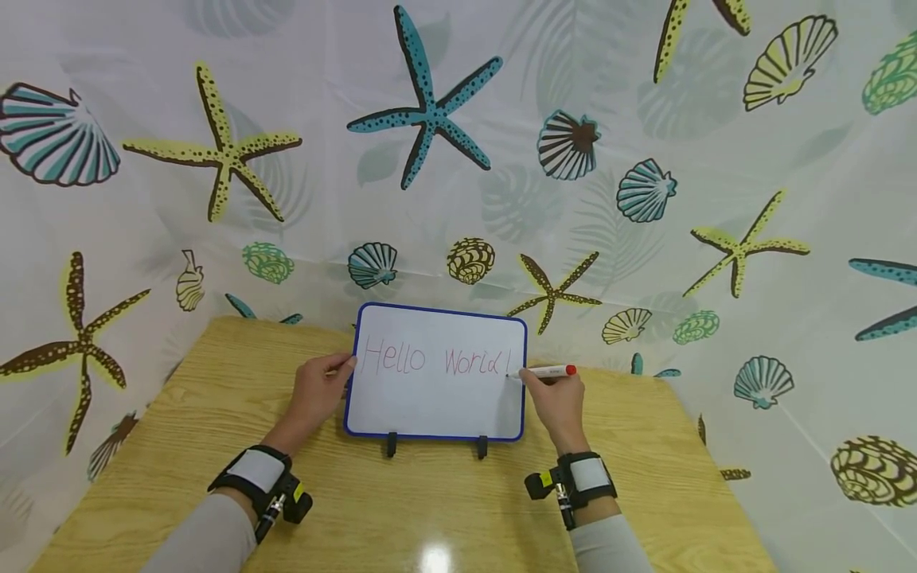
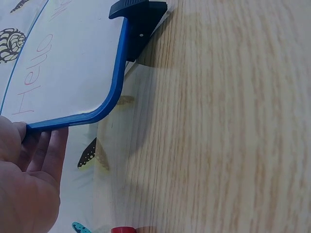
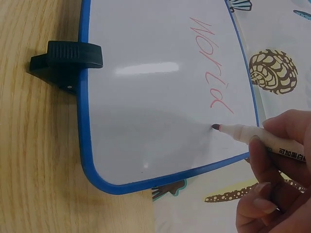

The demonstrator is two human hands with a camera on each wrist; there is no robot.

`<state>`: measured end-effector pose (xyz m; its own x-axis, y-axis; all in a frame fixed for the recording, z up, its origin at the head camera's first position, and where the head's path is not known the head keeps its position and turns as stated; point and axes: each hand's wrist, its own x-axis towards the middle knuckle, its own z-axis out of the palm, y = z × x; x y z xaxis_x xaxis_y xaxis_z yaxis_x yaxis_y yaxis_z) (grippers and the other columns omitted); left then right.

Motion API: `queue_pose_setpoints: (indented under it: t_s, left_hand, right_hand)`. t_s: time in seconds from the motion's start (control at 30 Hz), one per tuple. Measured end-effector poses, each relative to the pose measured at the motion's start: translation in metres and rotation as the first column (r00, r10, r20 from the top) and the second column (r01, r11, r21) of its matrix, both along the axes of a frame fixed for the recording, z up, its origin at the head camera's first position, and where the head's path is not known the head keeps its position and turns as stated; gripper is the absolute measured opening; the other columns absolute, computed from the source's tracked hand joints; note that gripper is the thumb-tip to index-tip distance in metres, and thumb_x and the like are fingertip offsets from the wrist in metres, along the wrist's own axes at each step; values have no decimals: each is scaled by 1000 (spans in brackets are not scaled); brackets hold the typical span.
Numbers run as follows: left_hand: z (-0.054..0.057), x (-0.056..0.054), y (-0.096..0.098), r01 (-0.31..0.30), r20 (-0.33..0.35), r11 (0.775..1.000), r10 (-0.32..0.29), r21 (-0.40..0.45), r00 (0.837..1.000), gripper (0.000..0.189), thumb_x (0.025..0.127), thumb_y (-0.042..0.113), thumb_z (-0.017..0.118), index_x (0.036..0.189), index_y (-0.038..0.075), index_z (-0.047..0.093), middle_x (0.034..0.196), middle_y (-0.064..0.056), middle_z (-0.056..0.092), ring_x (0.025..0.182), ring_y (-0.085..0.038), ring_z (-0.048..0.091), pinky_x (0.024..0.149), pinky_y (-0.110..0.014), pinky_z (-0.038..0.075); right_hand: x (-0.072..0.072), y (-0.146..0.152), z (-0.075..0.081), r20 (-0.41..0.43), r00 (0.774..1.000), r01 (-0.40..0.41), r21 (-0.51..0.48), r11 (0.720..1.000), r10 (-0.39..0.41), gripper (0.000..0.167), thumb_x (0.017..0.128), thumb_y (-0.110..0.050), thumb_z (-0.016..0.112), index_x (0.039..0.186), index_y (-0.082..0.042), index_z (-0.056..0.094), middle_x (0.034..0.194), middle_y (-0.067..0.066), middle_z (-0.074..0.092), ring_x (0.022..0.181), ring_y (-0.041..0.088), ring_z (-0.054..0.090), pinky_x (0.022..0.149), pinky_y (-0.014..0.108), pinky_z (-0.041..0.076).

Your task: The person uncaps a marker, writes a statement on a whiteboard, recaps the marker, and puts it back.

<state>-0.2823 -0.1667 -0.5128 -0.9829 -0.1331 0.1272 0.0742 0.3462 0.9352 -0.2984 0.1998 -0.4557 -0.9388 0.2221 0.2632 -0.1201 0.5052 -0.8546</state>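
A small whiteboard [image 1: 437,406] with a blue frame stands upright, leaning back slightly, on two black feet [image 1: 392,444]. Red handwriting reading "Hello World!" [image 1: 404,356] runs across its upper half. My left hand [image 1: 322,390] pinches the board's left edge; in the left wrist view the thumb is at the front and fingers reach behind the frame [image 2: 73,120]. Near the right edge, my right hand [image 1: 557,402] pinches a white whiteboard marker [image 3: 257,134] with a red end [image 1: 571,370]. The marker's dark tip [image 3: 215,126] is at the board's surface, below the exclamation mark.
The board stands on a light wooden table [image 1: 430,509]. Behind it hangs a white cloth [image 1: 322,199] printed with shells and starfish. A small red object [image 2: 123,229] shows at the bottom of the left wrist view, mostly cut off. Both wrists wear black camera straps [image 1: 589,477].
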Motion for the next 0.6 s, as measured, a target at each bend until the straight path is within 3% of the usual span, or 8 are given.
queue_pose_setpoints:
  t_s: [0.4,0.6]
  left_hand:
    - [2,0,0,-6,-6,1000,6,0,1000,38,108,21,55,137,-2,63,129,-23,67,107,-37,71,79,-39,63]
    - [0,-1,1,-10,-22,1000,9,-24,1000,37,108,21,53,136,-2,63,130,-22,67,111,-37,69,84,-44,62]
  right_hand:
    - [1,1,-1,0,1000,-8,4,1000,8,40,88,-15,80,124,-7,63,104,15,70,88,25,65,74,30,54]
    - [1,3,-2,0,1000,-12,-16,1000,12,42,89,-16,80,126,-10,62,108,13,70,92,24,65,77,29,55]
